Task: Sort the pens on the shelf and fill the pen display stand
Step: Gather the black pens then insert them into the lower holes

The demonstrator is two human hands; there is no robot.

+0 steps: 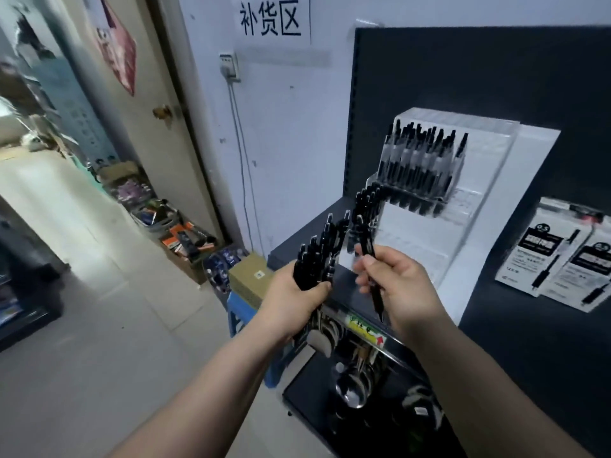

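Dark shelf (529, 342), level, backed by a dark panel. Clear tiered stand (429, 246) sits on the shelf near its left end; its upper tier holds a row of upright black pens (420, 166). Two white pen boxes (568, 259) lie side by side to the right of the stand, apart from it.

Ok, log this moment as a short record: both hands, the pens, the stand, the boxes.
left hand: grips a bundle of black plastic pens
right hand: pinches a single black pen
clear acrylic tiered display stand: back tier holds a row of black pens; front tiers look mostly unfilled
white pen boxes: on the dark shelf, right of the stand
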